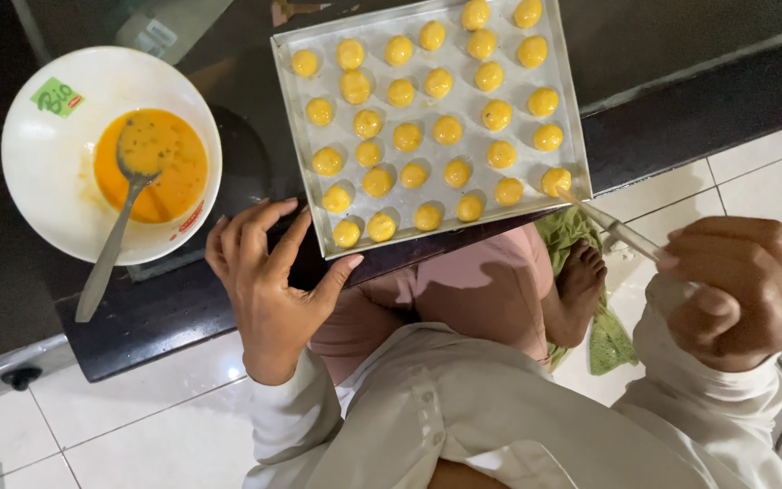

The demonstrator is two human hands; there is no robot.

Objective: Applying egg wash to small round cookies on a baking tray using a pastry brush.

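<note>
White floor tiles [138, 426] meet a dark low table [681, 118] bearing a baking tray [572, 100]; left hand [269, 272] spread at its corner, right hand [753, 290] pinching a brush [613, 228].

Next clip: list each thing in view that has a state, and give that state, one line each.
Baking tray: flat on the dark surface, filled with rows of yellow dough balls.
White bowl: upright, holding orange liquid.
Spoon: resting in the bowl, handle over the rim.
Brush: tip touching the corner dough ball.
Left hand: steadying the tray's near corner.
Right hand: closed around the brush.
</note>
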